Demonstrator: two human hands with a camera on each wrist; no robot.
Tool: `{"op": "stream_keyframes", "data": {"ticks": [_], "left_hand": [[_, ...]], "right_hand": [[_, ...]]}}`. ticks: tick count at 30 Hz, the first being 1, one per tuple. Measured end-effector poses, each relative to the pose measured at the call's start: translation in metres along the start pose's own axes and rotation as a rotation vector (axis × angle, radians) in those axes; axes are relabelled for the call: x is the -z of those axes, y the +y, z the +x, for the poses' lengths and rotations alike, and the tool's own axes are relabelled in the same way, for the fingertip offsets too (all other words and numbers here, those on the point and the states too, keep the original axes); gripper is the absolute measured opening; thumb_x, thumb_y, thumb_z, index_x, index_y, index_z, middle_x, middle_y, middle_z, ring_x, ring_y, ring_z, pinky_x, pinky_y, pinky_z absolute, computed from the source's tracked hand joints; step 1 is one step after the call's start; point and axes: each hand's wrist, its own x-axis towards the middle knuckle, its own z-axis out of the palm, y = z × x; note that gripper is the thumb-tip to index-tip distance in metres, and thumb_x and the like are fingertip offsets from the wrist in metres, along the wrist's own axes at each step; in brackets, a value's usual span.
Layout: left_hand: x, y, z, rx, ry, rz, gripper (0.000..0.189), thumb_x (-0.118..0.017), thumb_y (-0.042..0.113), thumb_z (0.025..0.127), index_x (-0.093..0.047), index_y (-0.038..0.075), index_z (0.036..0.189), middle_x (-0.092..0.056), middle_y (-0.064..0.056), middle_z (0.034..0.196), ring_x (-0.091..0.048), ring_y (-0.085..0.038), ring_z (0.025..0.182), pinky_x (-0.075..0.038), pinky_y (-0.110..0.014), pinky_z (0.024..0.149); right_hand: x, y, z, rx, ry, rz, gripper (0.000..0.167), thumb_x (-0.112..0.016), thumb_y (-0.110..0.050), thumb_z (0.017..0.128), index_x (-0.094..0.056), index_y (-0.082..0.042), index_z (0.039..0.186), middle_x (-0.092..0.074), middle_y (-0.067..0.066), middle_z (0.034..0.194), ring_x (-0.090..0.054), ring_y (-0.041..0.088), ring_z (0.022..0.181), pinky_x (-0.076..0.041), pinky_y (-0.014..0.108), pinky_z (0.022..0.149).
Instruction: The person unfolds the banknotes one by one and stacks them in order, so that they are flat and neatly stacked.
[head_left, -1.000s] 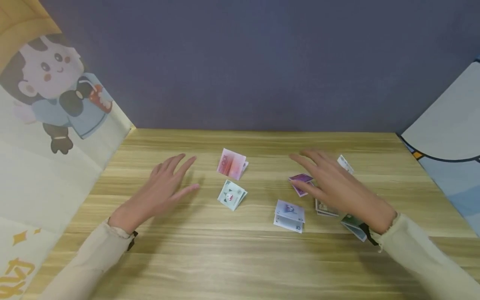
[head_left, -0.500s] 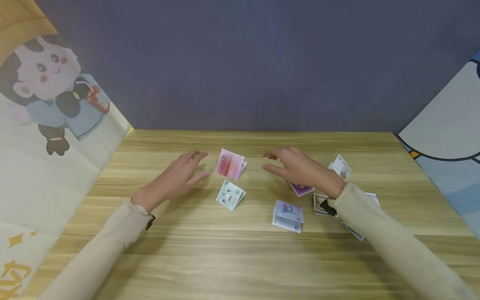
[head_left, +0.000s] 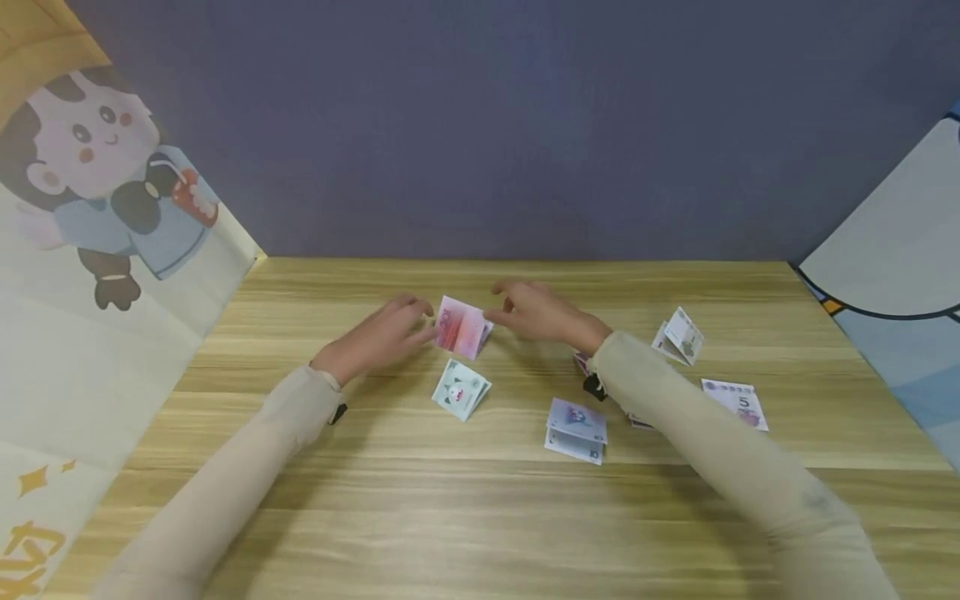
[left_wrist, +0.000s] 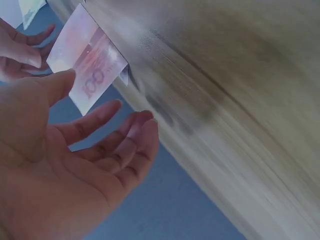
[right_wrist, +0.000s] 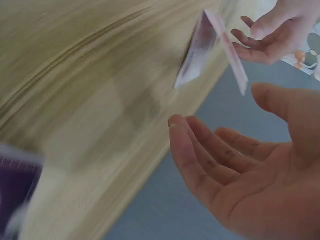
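Observation:
A folded pink-red banknote [head_left: 459,327] marked 100 stands tent-like on the wooden table between the two hands. Close by its left side is my left hand [head_left: 377,337], its fingers loosely bent and holding nothing. My right hand [head_left: 542,313] hovers at the note's right edge, thumb and fingers apart. In the right wrist view, the right hand [right_wrist: 250,170] is separate from the folded note [right_wrist: 197,55]. The left thumb [left_wrist: 62,85] overlaps the note's edge in the left wrist view; contact cannot be told. Just in front lies a folded pale green note [head_left: 460,390] with a cartoon face.
To the right are a folded blue-violet note [head_left: 576,425], a folded white note [head_left: 681,336] and a purple note [head_left: 735,404] marked 5. The right sleeve [head_left: 675,400] partly hides other notes. A dark blue panel [head_left: 525,133] rises behind the table [head_left: 450,517].
Both hands have moved inward toward the pink-red note, the right one travelling left across the table. The notes stay where they were; the one marked 5 is now uncovered.

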Motion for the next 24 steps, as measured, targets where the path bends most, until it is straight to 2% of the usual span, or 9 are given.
{"op": "stream_keyframes", "data": {"ticks": [3, 6, 9, 11, 13, 17, 20, 22, 24], "left_hand": [[-0.003, 0.002, 0.007, 0.008, -0.005, 0.022, 0.039, -0.059, 0.031, 0.101, -0.062, -0.002, 0.121, -0.062, -0.018, 0.117, -0.059, -0.03, 0.105, -0.051, -0.045, 0.093], [-0.006, 0.005, 0.01, 0.016, -0.009, 0.067, 0.033, -0.062, 0.03, 0.099, -0.063, 0.002, 0.116, -0.061, -0.017, 0.109, -0.059, -0.03, 0.095, -0.053, -0.045, 0.083], [-0.009, 0.007, 0.012, 0.038, -0.022, 0.12, 0.036, -0.065, 0.031, 0.097, -0.061, 0.003, 0.118, -0.058, -0.017, 0.109, -0.058, -0.031, 0.096, -0.054, -0.048, 0.082], [-0.009, 0.008, 0.013, 0.053, -0.033, 0.14, 0.04, -0.066, 0.032, 0.096, -0.059, 0.002, 0.122, -0.057, -0.018, 0.112, -0.058, -0.033, 0.099, -0.054, -0.05, 0.083], [-0.01, 0.008, 0.014, 0.06, -0.045, 0.143, 0.043, -0.067, 0.032, 0.095, -0.057, 0.002, 0.124, -0.056, -0.019, 0.114, -0.057, -0.034, 0.101, -0.054, -0.05, 0.085], [-0.011, 0.008, 0.016, 0.052, -0.067, 0.113, 0.038, -0.067, 0.031, 0.095, -0.057, 0.003, 0.119, -0.055, -0.017, 0.108, -0.058, -0.031, 0.096, -0.053, -0.047, 0.084], [-0.011, 0.009, 0.018, 0.037, -0.09, 0.095, 0.037, -0.066, 0.03, 0.096, -0.055, 0.002, 0.117, -0.055, -0.015, 0.104, -0.058, -0.03, 0.093, -0.053, -0.047, 0.083], [-0.012, 0.011, 0.02, 0.036, -0.111, 0.093, 0.037, -0.065, 0.032, 0.096, -0.055, 0.002, 0.116, -0.055, -0.014, 0.102, -0.058, -0.029, 0.093, -0.053, -0.046, 0.083], [-0.012, 0.012, 0.021, 0.041, -0.126, 0.087, 0.035, -0.065, 0.032, 0.096, -0.055, 0.003, 0.115, -0.054, -0.013, 0.102, -0.057, -0.029, 0.093, -0.053, -0.045, 0.082]], "right_hand": [[-0.007, -0.001, 0.01, -0.021, -0.014, -0.005, 0.056, -0.061, -0.036, 0.099, -0.05, 0.002, 0.139, -0.069, 0.015, 0.11, -0.068, 0.022, 0.086, -0.057, 0.037, 0.079], [-0.014, -0.003, 0.017, -0.033, -0.03, -0.018, 0.055, -0.066, -0.031, 0.097, -0.051, 0.003, 0.138, -0.068, 0.019, 0.115, -0.068, 0.027, 0.097, -0.056, 0.04, 0.086], [-0.02, -0.005, 0.022, -0.044, -0.049, -0.032, 0.056, -0.071, -0.023, 0.093, -0.051, 0.004, 0.137, -0.064, 0.021, 0.124, -0.064, 0.032, 0.11, -0.052, 0.044, 0.096], [-0.023, -0.006, 0.025, -0.049, -0.052, -0.045, 0.056, -0.073, -0.018, 0.09, -0.051, 0.005, 0.136, -0.063, 0.021, 0.125, -0.062, 0.032, 0.11, -0.051, 0.044, 0.097], [-0.025, -0.007, 0.028, -0.047, -0.051, -0.054, 0.056, -0.074, -0.013, 0.086, -0.053, 0.006, 0.134, -0.066, 0.019, 0.115, -0.063, 0.03, 0.102, -0.053, 0.042, 0.093], [-0.027, -0.008, 0.035, -0.057, -0.057, -0.06, 0.043, -0.073, -0.006, 0.081, -0.06, 0.006, 0.12, -0.064, 0.012, 0.095, -0.059, 0.025, 0.085, -0.054, 0.037, 0.079], [-0.026, -0.007, 0.039, -0.091, -0.075, -0.028, 0.024, -0.072, -0.003, 0.078, -0.062, 0.002, 0.098, -0.059, 0.006, 0.083, -0.053, 0.019, 0.075, -0.049, 0.029, 0.067], [-0.026, -0.007, 0.041, -0.115, -0.094, 0.003, 0.014, -0.073, -0.003, 0.077, -0.06, -0.002, 0.082, -0.053, 0.001, 0.071, -0.047, 0.014, 0.064, -0.041, 0.024, 0.057], [-0.025, -0.006, 0.043, -0.14, -0.112, 0.026, 0.022, -0.074, -0.002, 0.076, -0.055, -0.007, 0.066, -0.047, -0.003, 0.059, -0.04, 0.011, 0.054, -0.034, 0.022, 0.05]]}}
